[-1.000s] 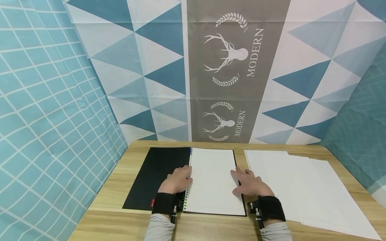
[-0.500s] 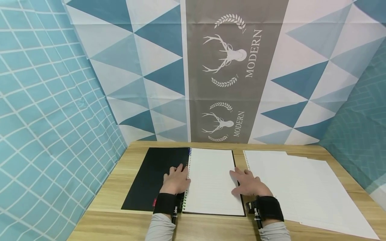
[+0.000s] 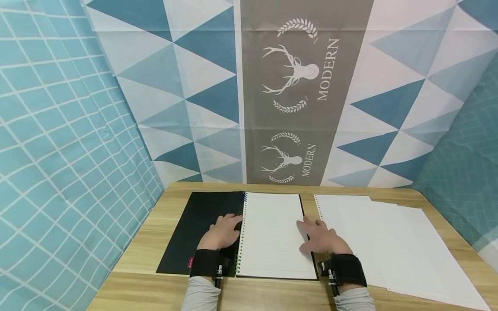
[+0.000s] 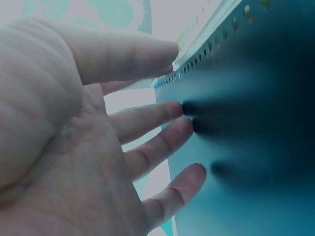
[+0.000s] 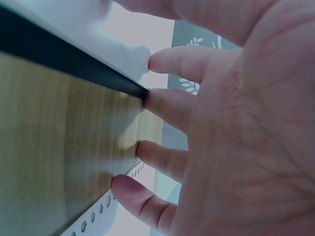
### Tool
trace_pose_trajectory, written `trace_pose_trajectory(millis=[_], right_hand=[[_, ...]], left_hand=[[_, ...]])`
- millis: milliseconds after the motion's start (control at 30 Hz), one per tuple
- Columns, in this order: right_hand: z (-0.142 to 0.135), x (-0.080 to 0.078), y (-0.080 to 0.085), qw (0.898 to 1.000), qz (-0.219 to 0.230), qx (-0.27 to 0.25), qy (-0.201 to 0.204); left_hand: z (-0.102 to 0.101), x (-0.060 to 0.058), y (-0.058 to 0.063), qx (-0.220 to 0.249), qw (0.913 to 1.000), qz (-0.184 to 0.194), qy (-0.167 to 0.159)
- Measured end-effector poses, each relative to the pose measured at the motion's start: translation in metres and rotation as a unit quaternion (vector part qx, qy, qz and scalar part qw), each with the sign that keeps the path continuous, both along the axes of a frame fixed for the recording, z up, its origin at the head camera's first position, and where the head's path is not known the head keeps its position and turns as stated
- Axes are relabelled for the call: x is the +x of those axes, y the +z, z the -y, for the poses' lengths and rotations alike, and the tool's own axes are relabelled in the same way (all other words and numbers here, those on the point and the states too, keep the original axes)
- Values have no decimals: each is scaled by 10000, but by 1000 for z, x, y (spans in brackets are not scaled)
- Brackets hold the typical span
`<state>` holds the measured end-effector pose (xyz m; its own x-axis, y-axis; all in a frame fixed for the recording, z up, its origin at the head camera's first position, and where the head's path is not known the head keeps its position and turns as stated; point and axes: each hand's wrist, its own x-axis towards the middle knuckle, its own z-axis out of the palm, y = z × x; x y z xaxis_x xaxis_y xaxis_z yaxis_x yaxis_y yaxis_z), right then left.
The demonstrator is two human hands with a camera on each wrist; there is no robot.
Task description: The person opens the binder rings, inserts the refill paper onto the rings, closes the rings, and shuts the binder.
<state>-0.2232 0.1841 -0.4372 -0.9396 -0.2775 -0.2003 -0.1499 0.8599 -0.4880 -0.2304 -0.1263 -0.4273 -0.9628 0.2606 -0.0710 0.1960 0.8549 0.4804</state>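
Note:
A spiral notebook lies open on the table, its black cover [image 3: 194, 229] at the left and a lined white page [image 3: 274, 242] at the right of the coil binding [image 3: 239, 259]. My left hand [image 3: 220, 233] is over the cover beside the coil, its thumb and index finger right at the binding. In the left wrist view its other fingers [image 4: 187, 182] are extended and spread close over the black cover. My right hand [image 3: 322, 237] has its fingers spread at the page's right edge. In the right wrist view, its fingertips [image 5: 156, 61] reach across the page edge, the dark back cover and the wood.
Several loose punched sheets [image 3: 365, 242] overlap on the wooden table [image 3: 132, 263] right of the notebook. The right little fingertip is beside their punched edge [image 5: 101, 206]. A patterned cloth backdrop [image 3: 210, 99] rises behind the table, and a blue gridded cloth [image 3: 58, 142] hangs at the left.
My left hand has shifted slightly left along the black cover, its fingers moving near the binding. The right hand stays at the page's right edge, and the notebook looks unchanged.

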Motion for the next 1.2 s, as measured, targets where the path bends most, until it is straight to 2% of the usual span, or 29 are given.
trace_pose_trajectory(millis=[133,267,333,467,567,700,833,933,1067,1200], right_hand=[[-1,0,0,10000,41,35,-7],[0,-1,0,10000,43,48,8],[3,-1,-1,10000,11,36,30],[10,-1,0,10000,-4,-48,57],[10,-2,2,10000,4,-66,52],[9,-2,3,10000,-1,-41,47],[7,-2,5,10000,-14,-77,7],[4,-1,4,10000,7,-26,-14],[3,0,2,10000,-49,2,2],[2,0,0,10000,-46,55,-47]], left_hand=[[-1,-3,-1,194,9997,-113,-39],[-7,-8,0,248,9987,-422,-156],[-9,-9,4,125,9983,-542,-192],[-6,-16,9,-223,9981,-481,-312],[-2,-26,4,-504,9965,-398,-534],[0,-39,-6,-810,9933,-472,-679],[-2,-50,-10,-959,9924,-428,-645],[-5,-53,-13,-1148,9911,-296,-604],[-9,-52,-17,-1368,9890,-349,-433],[-17,-49,-15,-1443,9882,-385,-330]])
